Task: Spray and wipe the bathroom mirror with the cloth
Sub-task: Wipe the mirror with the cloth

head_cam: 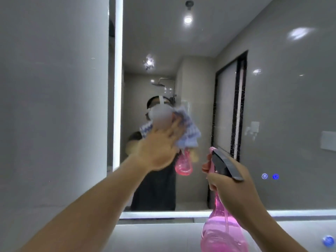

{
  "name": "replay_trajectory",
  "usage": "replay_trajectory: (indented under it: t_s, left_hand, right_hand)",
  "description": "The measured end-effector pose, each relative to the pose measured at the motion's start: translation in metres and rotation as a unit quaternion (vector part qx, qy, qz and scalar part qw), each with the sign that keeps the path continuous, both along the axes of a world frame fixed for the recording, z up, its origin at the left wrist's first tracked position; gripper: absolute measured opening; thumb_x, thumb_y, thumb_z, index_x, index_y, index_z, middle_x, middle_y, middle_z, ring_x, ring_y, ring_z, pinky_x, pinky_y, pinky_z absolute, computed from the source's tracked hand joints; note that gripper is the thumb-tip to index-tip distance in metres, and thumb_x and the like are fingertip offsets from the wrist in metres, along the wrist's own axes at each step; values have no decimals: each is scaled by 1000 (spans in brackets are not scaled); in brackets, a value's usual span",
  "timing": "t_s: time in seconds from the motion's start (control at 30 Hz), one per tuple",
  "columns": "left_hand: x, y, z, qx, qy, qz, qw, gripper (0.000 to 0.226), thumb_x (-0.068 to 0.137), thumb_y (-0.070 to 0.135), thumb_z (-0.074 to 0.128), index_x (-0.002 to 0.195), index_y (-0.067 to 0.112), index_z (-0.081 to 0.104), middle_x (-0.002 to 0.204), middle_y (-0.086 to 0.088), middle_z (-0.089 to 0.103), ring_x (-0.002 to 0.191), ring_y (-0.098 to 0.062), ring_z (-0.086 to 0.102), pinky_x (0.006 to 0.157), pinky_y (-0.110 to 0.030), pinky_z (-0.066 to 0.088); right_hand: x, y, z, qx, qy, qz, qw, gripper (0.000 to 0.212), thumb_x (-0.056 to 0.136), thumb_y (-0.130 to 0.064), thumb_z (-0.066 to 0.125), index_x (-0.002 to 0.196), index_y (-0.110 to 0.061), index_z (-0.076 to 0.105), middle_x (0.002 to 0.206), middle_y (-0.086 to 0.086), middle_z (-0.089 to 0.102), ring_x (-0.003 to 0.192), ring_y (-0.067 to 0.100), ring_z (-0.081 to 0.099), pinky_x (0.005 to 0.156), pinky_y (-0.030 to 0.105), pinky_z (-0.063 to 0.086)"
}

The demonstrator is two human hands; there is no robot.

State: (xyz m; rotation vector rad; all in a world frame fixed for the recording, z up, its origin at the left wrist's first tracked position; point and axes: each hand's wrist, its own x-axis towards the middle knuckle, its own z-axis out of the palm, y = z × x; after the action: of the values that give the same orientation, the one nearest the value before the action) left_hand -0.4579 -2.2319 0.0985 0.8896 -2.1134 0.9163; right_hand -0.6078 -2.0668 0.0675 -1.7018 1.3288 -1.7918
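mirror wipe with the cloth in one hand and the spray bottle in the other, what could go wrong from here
1. The left hand presses the cloth with fingers spread; bare fingertips could slip off it and smudge the mirror.
2. The right hand holds the pink spray bottle close to the glass, nozzle forward; a stray squeeze might wet the part being wiped.
3. The lit touch buttons sit near the bottle and may get sprayed.

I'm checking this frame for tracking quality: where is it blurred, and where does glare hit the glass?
Head view: the left hand and the blue-and-white striped cloth are motion-smeared; the right hand on the pink translucent spray bottle is sharper; bright ceiling-light glare marks the lit-edged bathroom mirror.
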Motion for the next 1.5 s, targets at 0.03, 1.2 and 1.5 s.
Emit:
replay_trajectory:
  t_s: [0.03, 1.2, 1.5]
  left_hand:
    - [2, 4, -34, -5, -58, -6, 998, 64, 89, 31, 24, 151, 28, 8, 160, 2, 5, 147, -21, 4, 117, -38, -11]
    - [19, -5, -82, 27, -80, 29, 996, 68, 85, 29, 29, 150, 34, 9, 161, -2, 3, 145, -21, -14, 117, -49, -6]
    - [73, 1, -79, -72, -133, 16, 988, 56, 91, 39, 45, 145, 29, 32, 152, -1, 34, 142, -25, 26, 117, -52, 12]
  right_hand:
    - [-2, 1, -2, 1, -8, 4, 1000, 14, 68, 4, 54, 81, 4, 59, 58, 17, 57, 40, 6, 36, 38, 13, 32]
    - [1, 5, -7, 6, 19, 16, 1000, 22, 55, -6, 50, 77, -5, 57, 61, 11, 56, 49, 6, 41, 43, 16, 37]
    - [-5, 4, 6, 4, 16, 18, 1000, 21, 62, -4, 52, 80, -9, 63, 60, 6, 56, 44, 5, 38, 42, 14, 36]
